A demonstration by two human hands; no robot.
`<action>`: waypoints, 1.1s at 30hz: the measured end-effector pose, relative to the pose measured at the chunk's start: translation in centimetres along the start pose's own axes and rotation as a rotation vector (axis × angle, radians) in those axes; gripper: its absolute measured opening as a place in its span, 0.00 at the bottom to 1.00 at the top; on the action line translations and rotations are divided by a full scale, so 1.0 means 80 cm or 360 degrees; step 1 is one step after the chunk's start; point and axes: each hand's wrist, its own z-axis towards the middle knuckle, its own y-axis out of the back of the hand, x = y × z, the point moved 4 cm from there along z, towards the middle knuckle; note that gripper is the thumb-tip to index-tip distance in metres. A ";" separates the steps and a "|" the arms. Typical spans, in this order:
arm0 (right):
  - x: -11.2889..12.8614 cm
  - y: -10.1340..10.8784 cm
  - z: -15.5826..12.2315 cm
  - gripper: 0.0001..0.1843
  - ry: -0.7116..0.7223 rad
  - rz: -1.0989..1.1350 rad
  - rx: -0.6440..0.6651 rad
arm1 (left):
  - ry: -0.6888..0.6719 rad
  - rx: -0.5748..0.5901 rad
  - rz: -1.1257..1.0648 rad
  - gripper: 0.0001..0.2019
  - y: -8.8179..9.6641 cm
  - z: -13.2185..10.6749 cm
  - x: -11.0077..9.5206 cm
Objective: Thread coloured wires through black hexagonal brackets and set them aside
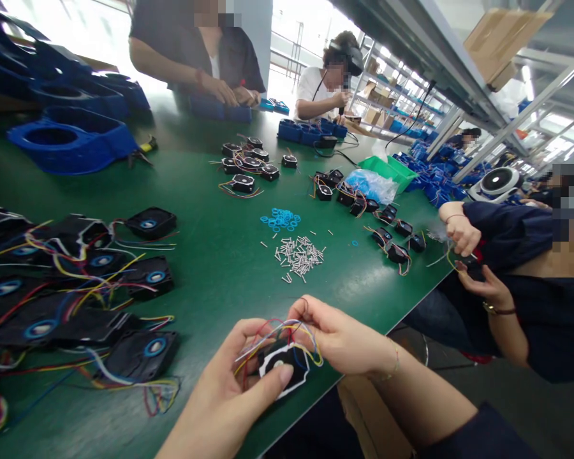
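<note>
Left hand (232,392), right hand (342,339) gripping fan (287,364), bin (393,171)

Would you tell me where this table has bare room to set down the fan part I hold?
The widest bare stretch of green table lies between the wired fan pile and the metal pins, just beyond your fan part. Another lies between the blue housings and the far fan cluster. The left and right edges are crowded.
</note>
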 end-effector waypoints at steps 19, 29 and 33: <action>-0.062 0.067 0.075 0.04 0.0426 -0.1524 -0.0663 | 0.0168 -0.0240 -0.0420 0.21 0.023 0.016 0.011; -0.008 0.050 0.044 0.07 0.0552 -0.0954 -0.0617 | 0.0133 -0.0237 -0.0188 0.31 0.017 0.011 0.008; 0.023 0.015 0.019 0.07 0.0403 -0.0263 -0.0156 | 0.0108 -0.0281 -0.0101 0.36 0.018 0.010 0.007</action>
